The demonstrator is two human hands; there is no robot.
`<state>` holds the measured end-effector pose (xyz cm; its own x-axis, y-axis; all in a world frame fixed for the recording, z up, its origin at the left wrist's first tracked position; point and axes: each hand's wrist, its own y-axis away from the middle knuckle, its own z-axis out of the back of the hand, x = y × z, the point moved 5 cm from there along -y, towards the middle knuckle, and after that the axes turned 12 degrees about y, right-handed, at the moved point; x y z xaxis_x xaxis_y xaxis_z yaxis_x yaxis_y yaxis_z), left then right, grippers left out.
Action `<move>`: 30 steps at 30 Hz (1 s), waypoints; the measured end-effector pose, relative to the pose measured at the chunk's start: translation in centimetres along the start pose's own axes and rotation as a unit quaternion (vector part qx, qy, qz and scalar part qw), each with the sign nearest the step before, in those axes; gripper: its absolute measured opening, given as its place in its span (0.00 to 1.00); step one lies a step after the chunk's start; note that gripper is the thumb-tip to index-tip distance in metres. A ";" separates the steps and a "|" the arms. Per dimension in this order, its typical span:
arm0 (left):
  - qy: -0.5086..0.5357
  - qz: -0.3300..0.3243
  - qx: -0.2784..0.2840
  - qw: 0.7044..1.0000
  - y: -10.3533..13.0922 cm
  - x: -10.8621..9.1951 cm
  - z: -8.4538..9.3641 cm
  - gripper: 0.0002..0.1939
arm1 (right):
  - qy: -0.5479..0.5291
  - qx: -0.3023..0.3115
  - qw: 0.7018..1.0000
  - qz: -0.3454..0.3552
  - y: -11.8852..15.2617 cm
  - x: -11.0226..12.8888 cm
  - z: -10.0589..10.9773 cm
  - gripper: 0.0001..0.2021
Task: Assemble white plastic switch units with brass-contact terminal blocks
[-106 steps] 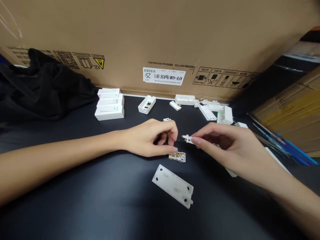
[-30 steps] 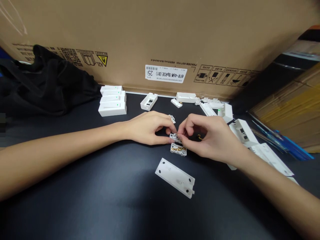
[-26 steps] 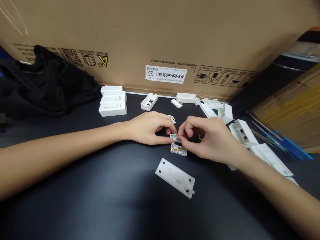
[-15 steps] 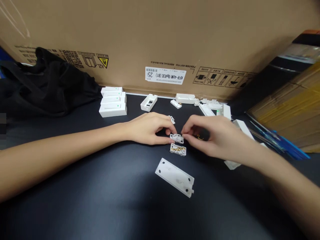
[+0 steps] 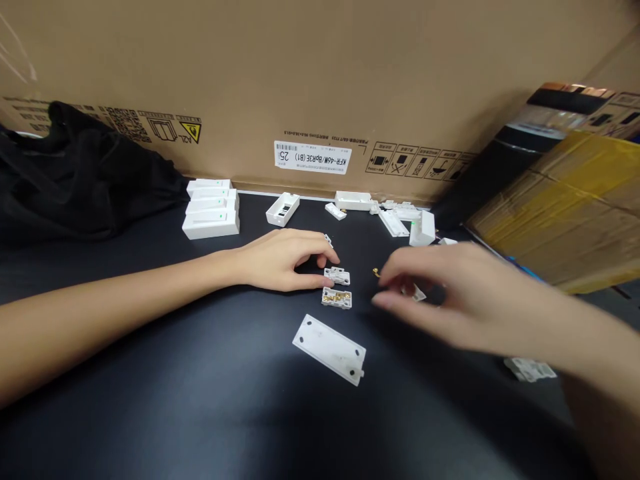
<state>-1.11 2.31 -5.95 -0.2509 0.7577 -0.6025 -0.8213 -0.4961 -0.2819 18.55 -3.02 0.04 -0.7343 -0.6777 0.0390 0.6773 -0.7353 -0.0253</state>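
The cardboard box (image 5: 400, 73) spans the far side, upright behind the black worktop (image 5: 200, 407). Black cloth (image 5: 90, 180) lies heaped at far left; at far right, a yellow-taped carton (image 5: 575, 213) stands beside a black cylinder (image 5: 480, 177). The right hand (image 5: 383, 288), blurred, is wide, thumb and forefinger well apart; whether its other fingers hold anything, I cannot tell. The left hand (image 5: 333, 271) is narrow, holding the left end of the slotted white insert (image 5: 339, 275) between thumb and forefinger, at the middle of the worktop. White switch housings (image 5: 213, 223) with green marks sit in a row, close together, left of an open white housing (image 5: 283, 209), both near the box. More white plastic parts (image 5: 394, 223) lie at the far right. The white backplate (image 5: 330, 350) rests flat on the near side, dark holes at its corners. Just far of it, the brass-fitted insert (image 5: 337, 298) lies on the near side of the slotted one. Smallest is the brass contact (image 5: 376, 272), just beside the right forefinger
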 end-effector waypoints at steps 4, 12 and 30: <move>-0.003 0.008 -0.010 1.000 0.1 -0.2 0.1 0.17 | 0.079 0.007 0.991 0.106 -0.3 6.2 -2.3 0.10; 0.006 0.015 -0.003 1.000 0.2 0.0 0.1 0.17 | 0.045 0.027 0.988 0.147 0.1 7.5 -2.4 0.06; 0.016 -0.033 -0.015 0.999 0.3 0.1 0.0 0.13 | -0.005 -0.094 0.995 0.027 -2.3 -1.2 -1.2 0.12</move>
<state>-1.35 2.22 -6.09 -0.1796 0.7754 -0.6054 -0.8197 -0.4582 -0.3436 17.80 -0.51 -1.10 -0.6961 -0.7167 0.0422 0.6945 -0.6871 -0.2137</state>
